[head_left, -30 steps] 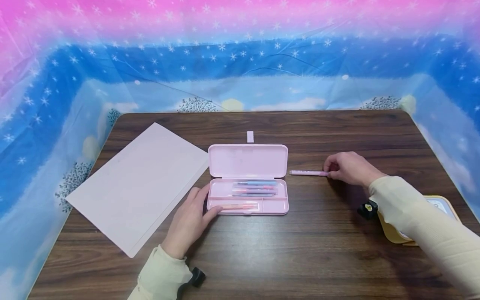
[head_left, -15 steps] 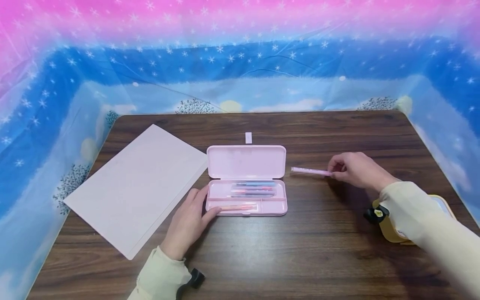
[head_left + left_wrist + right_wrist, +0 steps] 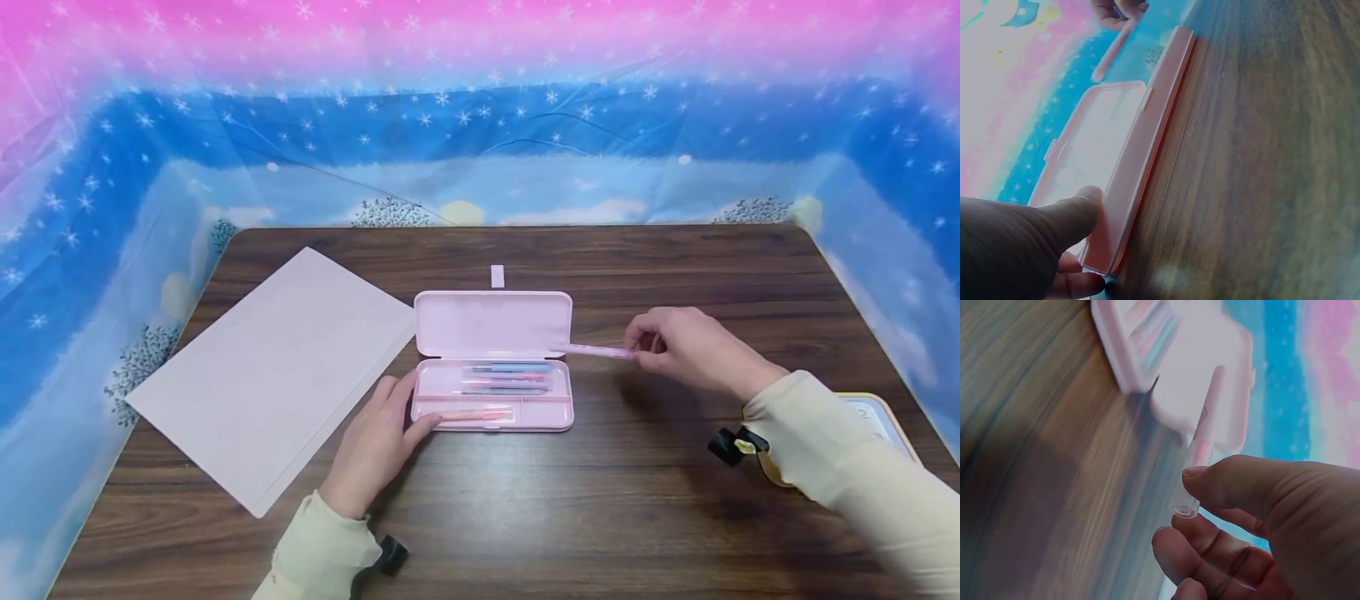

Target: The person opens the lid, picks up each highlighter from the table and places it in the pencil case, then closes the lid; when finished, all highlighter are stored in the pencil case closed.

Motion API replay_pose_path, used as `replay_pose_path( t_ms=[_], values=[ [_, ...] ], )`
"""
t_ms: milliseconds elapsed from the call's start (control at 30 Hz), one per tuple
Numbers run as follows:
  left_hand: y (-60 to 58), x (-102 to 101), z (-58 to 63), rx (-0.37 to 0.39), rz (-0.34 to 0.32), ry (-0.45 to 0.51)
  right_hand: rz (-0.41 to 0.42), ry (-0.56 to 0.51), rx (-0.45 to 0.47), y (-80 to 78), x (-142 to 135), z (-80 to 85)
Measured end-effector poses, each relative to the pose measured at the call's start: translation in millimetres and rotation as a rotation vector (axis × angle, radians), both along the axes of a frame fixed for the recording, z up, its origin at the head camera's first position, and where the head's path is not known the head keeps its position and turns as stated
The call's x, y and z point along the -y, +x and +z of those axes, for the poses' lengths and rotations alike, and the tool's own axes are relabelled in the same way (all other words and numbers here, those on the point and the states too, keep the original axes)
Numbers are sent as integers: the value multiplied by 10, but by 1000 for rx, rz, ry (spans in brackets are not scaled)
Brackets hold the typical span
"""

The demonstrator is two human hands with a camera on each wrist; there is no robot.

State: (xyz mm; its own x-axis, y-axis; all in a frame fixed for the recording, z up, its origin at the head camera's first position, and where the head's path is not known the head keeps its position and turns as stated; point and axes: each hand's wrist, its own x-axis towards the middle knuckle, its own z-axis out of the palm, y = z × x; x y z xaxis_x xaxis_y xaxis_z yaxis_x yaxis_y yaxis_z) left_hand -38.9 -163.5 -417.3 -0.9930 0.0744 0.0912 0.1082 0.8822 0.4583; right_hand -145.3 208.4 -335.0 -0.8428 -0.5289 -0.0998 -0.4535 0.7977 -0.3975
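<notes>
A pink pencil case (image 3: pixel 547 413) lies with its lid up on the dark wooden table. Several pens (image 3: pixel 510 385) rest in its long back compartment, and an orange-pink pen (image 3: pixel 480 414) lies in the front left one. My left hand (image 3: pixel 375 446) grips the left end of the case, thumb (image 3: pixel 1079 215) at the front corner and fingers round the side. Over the table to the right, my right hand (image 3: pixel 686 346) pinches one end of a pale pink pen (image 3: pixel 600 351). In the head view the pen's far end overlaps the lid's lower right corner.
A large pale sheet or folder (image 3: pixel 273 379) lies slanted to the left of the case. Behind the lid sits a small white block (image 3: pixel 497 276). A yellow-rimmed thing (image 3: pixel 873 417) is partly covered by the right sleeve. A patterned cloth (image 3: pixel 465 125) stands round the table.
My right hand first drew the pen slightly to the right and raised it, then brought it left to the lid. My left hand stays on the case.
</notes>
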Motion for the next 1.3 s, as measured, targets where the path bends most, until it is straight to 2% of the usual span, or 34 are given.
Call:
replay_pose_path(
  t_ms=[333,600,867,1300],
  values=[
    [10,-1,-10,-7,-2,-4,143,-44,-55,55,512,-35],
    [17,10,-17,-31,-6,0,219,-25,-27,63,833,-113],
    [5,7,-26,-59,-18,10,240,-15,46,81,1028,-250],
    [13,7,-20,-32,-8,9,291,-2,34,136,1269,-396]
  ],
)
